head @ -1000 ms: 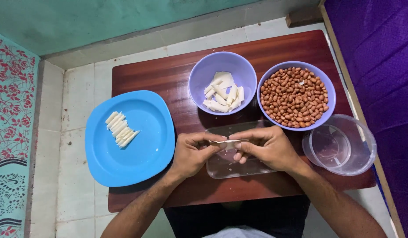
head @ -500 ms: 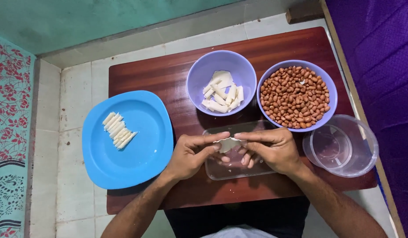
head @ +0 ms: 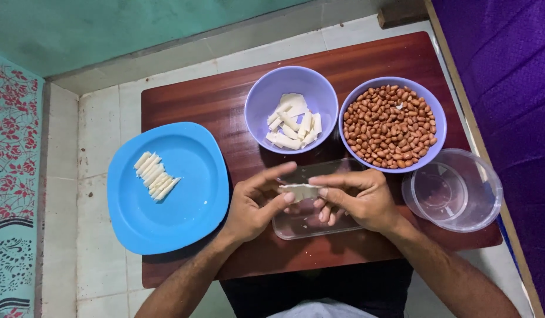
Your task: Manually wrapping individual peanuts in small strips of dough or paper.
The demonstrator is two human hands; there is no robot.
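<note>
Dark red-brown table (head: pixel 207 97) on pale tiled floor (head: pixel 98 126). At centre, left hand (head: pixel 258 203) and right hand (head: pixel 358 197) pinch a pale strip (head: pixel 300 190), lying left-to-right.

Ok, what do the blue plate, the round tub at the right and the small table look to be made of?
Blue plate: probably plastic, a uniform colour with a soft sheen. Round tub: clear plastic, since the table edge and floor show through it. Table: wood or wood-look laminate, reddish brown with visible grain streaks and a glossy finish; which one cannot be told.
</note>
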